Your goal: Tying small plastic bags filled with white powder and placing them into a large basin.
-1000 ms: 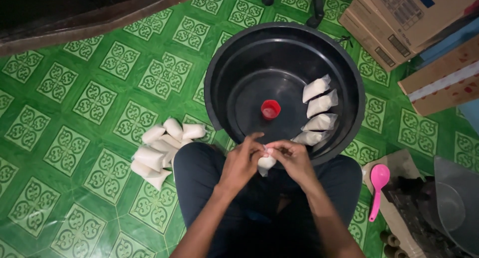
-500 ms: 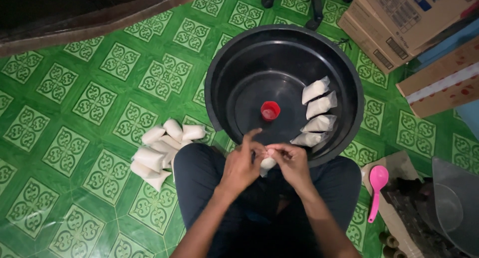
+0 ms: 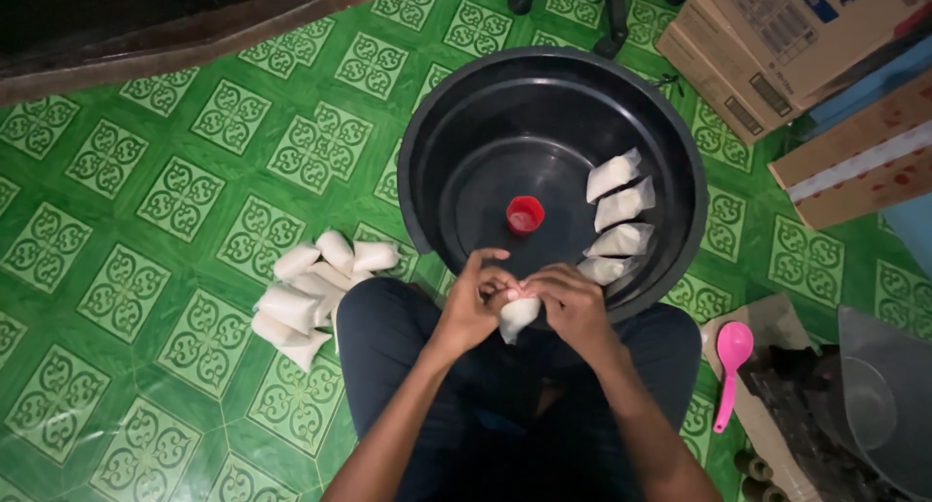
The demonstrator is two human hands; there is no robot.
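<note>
Both of my hands meet over my lap at the near rim of a big black basin (image 3: 427, 152). My left hand (image 3: 476, 303) and my right hand (image 3: 573, 303) pinch the top of a small white filled plastic bag (image 3: 517, 317) that hangs between them. Inside the basin, several similar white bags (image 3: 616, 216) lie in a row along the right wall. A small red cap (image 3: 524, 214) sits on the basin floor.
A pile of several filled white bags (image 3: 311, 293) lies on the green patterned floor at my left knee. A pink plastic spoon (image 3: 730, 366) and a clear container (image 3: 879, 395) are at the right. Cardboard boxes (image 3: 806, 46) stand at the upper right.
My hands have kept working at the top of the small bag; the fingers shifted slightly. The basin, the bags and the pile stay where they were.
</note>
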